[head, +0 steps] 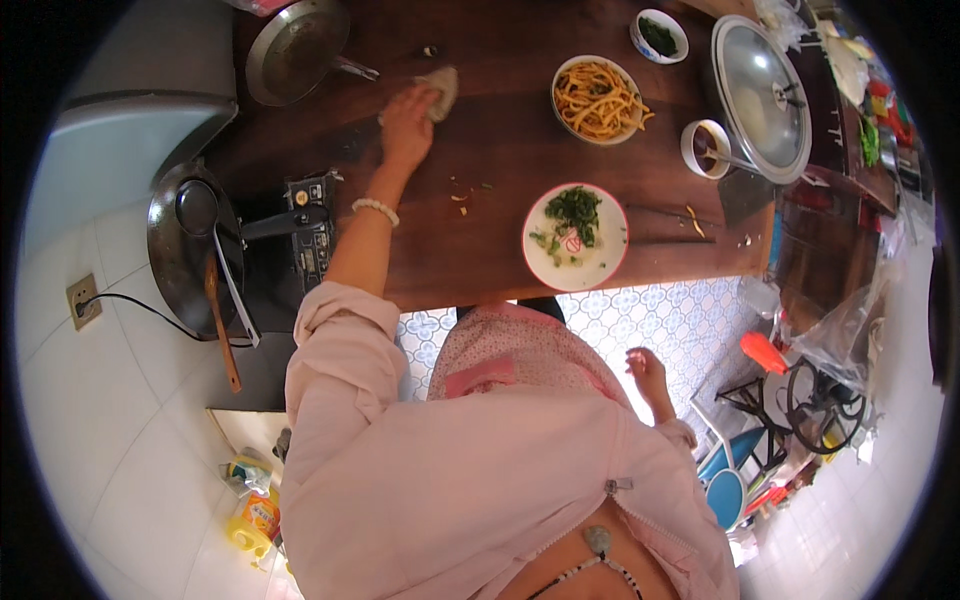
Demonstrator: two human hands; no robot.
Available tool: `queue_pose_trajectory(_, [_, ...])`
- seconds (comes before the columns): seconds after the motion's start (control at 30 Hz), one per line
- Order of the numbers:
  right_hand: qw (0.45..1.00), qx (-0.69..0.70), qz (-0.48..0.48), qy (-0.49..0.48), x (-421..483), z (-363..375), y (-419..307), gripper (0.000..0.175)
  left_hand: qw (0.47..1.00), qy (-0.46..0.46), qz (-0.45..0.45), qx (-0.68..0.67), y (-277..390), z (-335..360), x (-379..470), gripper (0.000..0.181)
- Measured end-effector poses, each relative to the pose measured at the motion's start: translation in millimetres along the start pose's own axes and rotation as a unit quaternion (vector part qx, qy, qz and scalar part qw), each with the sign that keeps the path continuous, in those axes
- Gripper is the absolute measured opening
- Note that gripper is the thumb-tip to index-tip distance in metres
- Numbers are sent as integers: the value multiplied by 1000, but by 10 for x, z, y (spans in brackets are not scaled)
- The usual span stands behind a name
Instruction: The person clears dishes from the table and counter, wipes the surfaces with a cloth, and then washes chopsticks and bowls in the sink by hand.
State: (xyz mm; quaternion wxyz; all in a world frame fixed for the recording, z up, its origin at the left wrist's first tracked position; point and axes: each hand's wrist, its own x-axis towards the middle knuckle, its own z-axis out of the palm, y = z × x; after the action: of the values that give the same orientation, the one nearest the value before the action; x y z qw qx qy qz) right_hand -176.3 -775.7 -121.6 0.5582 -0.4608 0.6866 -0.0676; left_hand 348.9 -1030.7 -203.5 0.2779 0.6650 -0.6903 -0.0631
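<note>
On the dark wooden table (495, 150), my left hand (409, 127) presses a beige cloth (442, 91) flat against the top. A small dark scrap (430, 51) lies just beyond the cloth, and food crumbs (460, 201) lie nearer to me. My right hand (649, 381) hangs low beside my body, away from the table, with loosely bent fingers and nothing seen in it. Close to the front edge sits a red-rimmed plate (534, 259) of chopped greens. A bowl of sauced noodles (596, 97) stands behind it.
A frying pan (289, 64) rests at the back left. Left of my arm, a wok (169, 262) holds a ladle (197, 208) and wooden spatula (213, 292). Rightward are a sauce bowl (694, 139), lidded pot (757, 90), greens bowl (660, 37) and chopsticks (667, 241).
</note>
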Motion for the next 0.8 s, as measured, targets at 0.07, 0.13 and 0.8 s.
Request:
queue_pose_trajectory(0.07, [999,34,-24,-3,49,-17,3,16,998,-62,25,-15,286,59,-250,40])
queue_pose_trajectory(0.13, [999,20,-44,5,119,-63,-21,16,992,-112,43,-43,492,82,-454,41])
queue_pose_trajectory(0.8, [999,-28,-40,-3,-141,-463,317,16,858,-445,232,107,1213,-567,-700,67])
